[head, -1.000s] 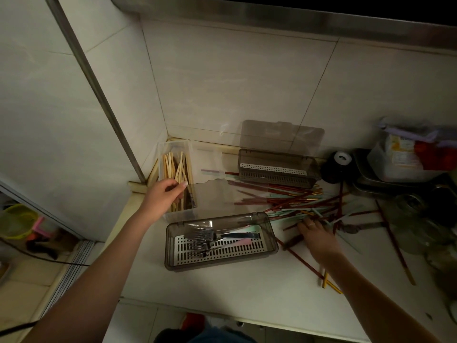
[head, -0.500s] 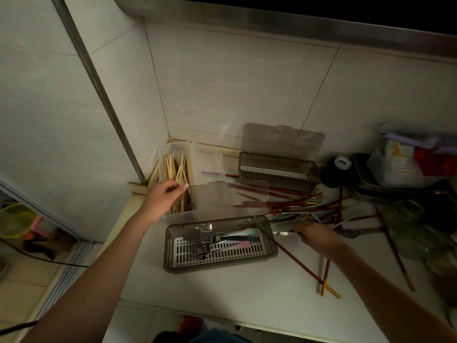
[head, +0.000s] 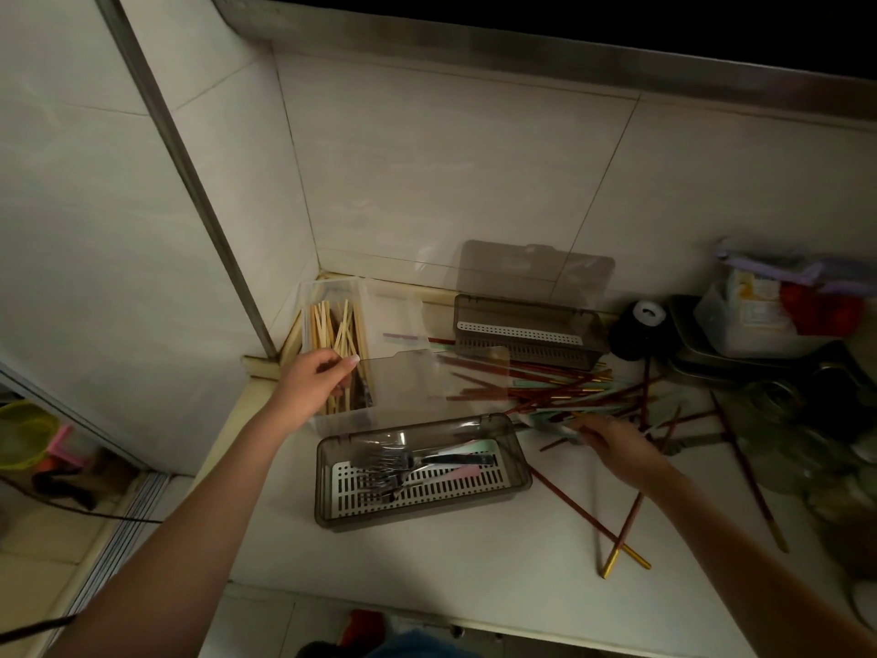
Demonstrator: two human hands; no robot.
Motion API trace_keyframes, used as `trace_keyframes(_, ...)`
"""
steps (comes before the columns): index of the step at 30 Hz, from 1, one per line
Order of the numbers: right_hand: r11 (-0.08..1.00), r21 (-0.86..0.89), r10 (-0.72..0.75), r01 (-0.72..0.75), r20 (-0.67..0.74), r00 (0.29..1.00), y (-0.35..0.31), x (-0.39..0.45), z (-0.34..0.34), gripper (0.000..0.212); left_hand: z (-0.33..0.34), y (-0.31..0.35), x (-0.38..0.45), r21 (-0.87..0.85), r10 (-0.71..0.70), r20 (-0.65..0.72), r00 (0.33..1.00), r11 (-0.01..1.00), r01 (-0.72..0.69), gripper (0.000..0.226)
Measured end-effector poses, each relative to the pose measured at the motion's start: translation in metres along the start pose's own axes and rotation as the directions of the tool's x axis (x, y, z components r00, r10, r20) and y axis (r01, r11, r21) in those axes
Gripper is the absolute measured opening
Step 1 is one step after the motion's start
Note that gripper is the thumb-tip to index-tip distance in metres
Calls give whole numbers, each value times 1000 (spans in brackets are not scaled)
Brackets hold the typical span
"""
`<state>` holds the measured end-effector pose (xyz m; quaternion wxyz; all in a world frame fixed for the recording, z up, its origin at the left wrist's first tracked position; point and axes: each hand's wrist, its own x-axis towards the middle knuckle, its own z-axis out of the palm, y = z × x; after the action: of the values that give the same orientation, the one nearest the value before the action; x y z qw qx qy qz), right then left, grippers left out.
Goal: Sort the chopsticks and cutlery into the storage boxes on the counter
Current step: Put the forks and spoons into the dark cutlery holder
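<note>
The left hand sits at the near corner of the clear box, fingers curled over the pale wooden chopsticks that lie lengthwise in it, running from the near end toward the wall corner. It is much where it was a second ago. Whether it truly pinches a stick or only rests on them, I can't tell from here.

The right hand has drawn in toward the left from the middle of the heap and now hovers just beside the right end of the smoky grey box. Its fingers close on something thin, pale and blurred at the tips; it looks like a light-coloured utensil handle or stick, pointing left toward that box, but the blur hides which.

Inside the grey box, forks lie on the slotted drain tray, tines to the left, dark and pastel handles to the right, along the box's length. A second grey box stands by the wall with its lid up.

The red chopsticks with gold tips are a loose heap between the boxes, mostly lying left to right; a few stray ones cross on the counter nearer the edge. The clear lid partly veils the heap's left ends. The pots and packets at far right are dim and cut off.
</note>
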<state>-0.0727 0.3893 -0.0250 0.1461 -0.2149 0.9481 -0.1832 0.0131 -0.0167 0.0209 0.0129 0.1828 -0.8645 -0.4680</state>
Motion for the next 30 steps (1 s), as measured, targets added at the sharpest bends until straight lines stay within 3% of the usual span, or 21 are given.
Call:
trace_keyframes(4,977,203,92,-63,-132,987,-11,4,-8,24,-1,1,-2,-4,2,9,1000,1000,-1,22)
trace_keyframes(9,908,420,74,-2,-155,985,-36,9,-13,24,-1,2,-3,-7,-4,5,1000,1000,4,21)
trace_keyframes(16,876,446,-95,185,-215,972,-77,17,-11,22,-1,0,-2,-19,-16,12,1000,1000,16,21)
trace_keyframes(22,897,324,-321,301,7,947,-122,25,16,16,-2,0,-4,-15,-1,18,1000,1000,1,24)
trace_keyframes(30,921,321,-293,220,198,935,-164,37,68,12,-1,1,-5,-37,-6,18,1000,999,6,22)
